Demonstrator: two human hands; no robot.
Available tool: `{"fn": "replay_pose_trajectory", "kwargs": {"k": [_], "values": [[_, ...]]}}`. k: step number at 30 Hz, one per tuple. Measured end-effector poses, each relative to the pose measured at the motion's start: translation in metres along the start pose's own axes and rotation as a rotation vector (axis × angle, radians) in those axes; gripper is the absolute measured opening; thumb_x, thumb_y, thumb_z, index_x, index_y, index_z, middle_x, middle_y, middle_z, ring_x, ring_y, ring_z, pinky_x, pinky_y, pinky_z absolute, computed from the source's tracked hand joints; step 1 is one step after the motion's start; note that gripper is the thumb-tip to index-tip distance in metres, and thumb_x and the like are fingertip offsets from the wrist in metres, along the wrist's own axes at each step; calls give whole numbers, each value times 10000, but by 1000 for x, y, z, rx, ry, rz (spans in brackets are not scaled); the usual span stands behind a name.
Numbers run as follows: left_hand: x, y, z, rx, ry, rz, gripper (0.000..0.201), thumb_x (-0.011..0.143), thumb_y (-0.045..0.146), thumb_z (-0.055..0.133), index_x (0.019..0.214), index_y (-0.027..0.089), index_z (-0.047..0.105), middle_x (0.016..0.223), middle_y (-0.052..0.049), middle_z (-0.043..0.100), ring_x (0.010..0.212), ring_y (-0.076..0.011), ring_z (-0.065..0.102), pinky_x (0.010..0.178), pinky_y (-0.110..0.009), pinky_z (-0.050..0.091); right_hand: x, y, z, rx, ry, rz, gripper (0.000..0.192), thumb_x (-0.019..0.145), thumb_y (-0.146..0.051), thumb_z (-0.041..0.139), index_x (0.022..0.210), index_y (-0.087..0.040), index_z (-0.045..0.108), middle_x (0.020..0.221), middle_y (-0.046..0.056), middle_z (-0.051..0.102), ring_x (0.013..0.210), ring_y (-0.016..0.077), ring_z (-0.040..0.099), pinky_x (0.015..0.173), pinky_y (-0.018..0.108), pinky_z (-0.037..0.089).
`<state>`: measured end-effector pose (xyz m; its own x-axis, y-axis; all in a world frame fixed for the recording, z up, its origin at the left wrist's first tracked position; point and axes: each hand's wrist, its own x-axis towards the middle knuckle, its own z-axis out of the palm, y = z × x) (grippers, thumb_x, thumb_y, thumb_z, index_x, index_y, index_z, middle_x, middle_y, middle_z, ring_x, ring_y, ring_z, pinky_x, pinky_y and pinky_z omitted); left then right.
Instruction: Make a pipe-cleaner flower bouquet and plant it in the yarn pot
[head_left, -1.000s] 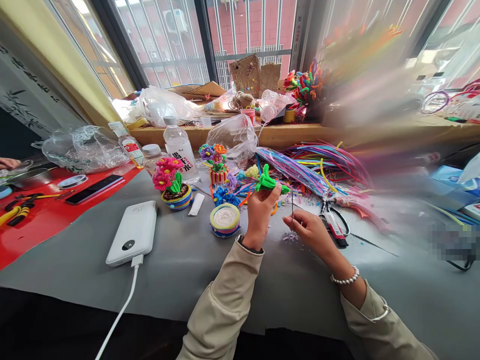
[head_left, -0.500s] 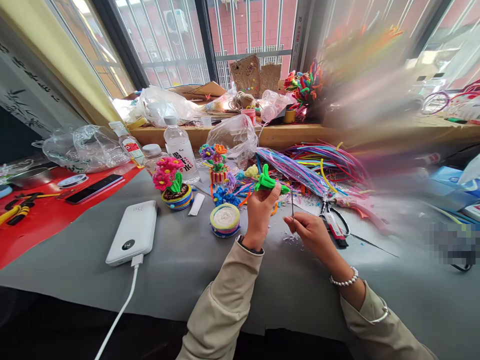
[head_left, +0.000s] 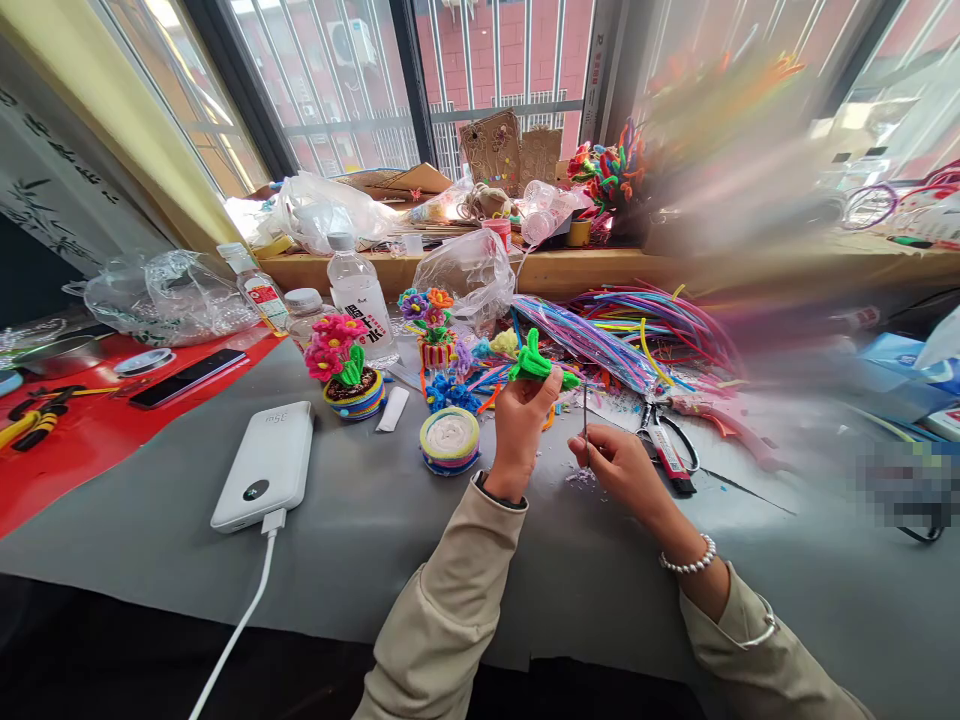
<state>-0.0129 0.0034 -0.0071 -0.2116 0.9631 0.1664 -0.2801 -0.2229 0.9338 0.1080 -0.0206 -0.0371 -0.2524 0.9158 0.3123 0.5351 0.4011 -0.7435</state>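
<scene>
My left hand [head_left: 517,430] is raised above the grey table cover [head_left: 360,530] and grips a green pipe-cleaner piece [head_left: 534,360] with leaf-like loops. A thin bare wire [head_left: 586,415] runs down from the green piece. My right hand [head_left: 619,463] pinches that wire near its lower end, just right of the left hand. A small round coiled base with a white top [head_left: 450,438] lies left of my left hand. Scissors [head_left: 667,448] lie just beyond my right hand.
A white power bank [head_left: 264,465] with a cable lies at left. A pipe-cleaner flower pot [head_left: 345,365], a water bottle [head_left: 361,295] and a bundle of coloured pipe cleaners [head_left: 622,335] stand behind. A phone [head_left: 187,378] and pliers [head_left: 34,420] rest on the red cloth [head_left: 67,450].
My hands stay almost still; the right hand has shifted slightly along the wire. A person's hand at the far left edge has left the view.
</scene>
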Motion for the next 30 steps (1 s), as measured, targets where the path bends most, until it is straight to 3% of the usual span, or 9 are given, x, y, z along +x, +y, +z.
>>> {"fn": "replay_pose_trajectory", "kwargs": {"k": [5,30], "values": [[0,-1,-1,18,-16,15,223,628,345,652,663,133,593,603,18,556,559,-73,497,560,-198,405,-1,0,-2,21,-38,-6,461,780,-576,331,537,-185,357,500,-20,387,483,102,358,465,222,267],[1,-1,1,-30,7,26,241,612,365,658,653,142,579,568,39,522,542,-66,460,559,-201,377,-2,3,-1,-61,78,-30,498,805,-528,368,447,-185,320,441,-28,365,441,92,345,472,227,280]]}}
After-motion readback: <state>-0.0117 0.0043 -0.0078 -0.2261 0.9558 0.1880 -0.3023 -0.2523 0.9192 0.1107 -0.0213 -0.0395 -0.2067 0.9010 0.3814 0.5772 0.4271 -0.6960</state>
